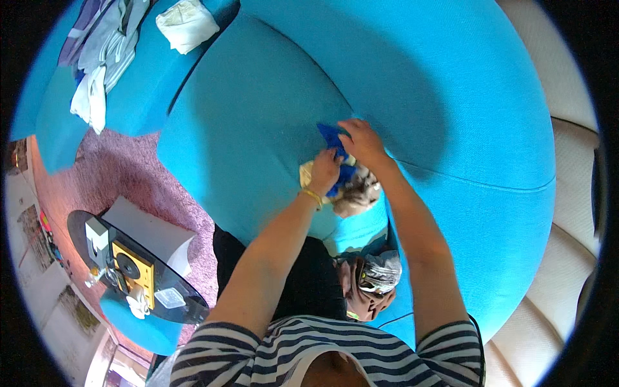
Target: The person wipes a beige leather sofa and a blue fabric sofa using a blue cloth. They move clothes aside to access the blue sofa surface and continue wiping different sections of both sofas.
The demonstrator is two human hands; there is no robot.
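A bright blue piece of cloth [330,137] is stretched between my two hands, above the turquoise sofa seat. My left hand [326,170] pinches it lower down, with a yellow band around that wrist. Curled at its upper right edge, my right hand [363,142] also grips it. Fingers hide part of the cloth, and I cannot tell what garment it is. Beneath and beside the hands lie a pale yellow cloth [305,173] and a crumpled brown-and-white patterned cloth [361,191]. More of the blue cloth shows between them.
The turquoise sofa [258,84] curves around me. A folded white cloth [187,26] and a pile of grey clothes [116,45] lie at the far left. Brown clothing [367,290] is bundled beside my lap. An oval dark glass table [174,284] holding a yellow device [138,274] stands left.
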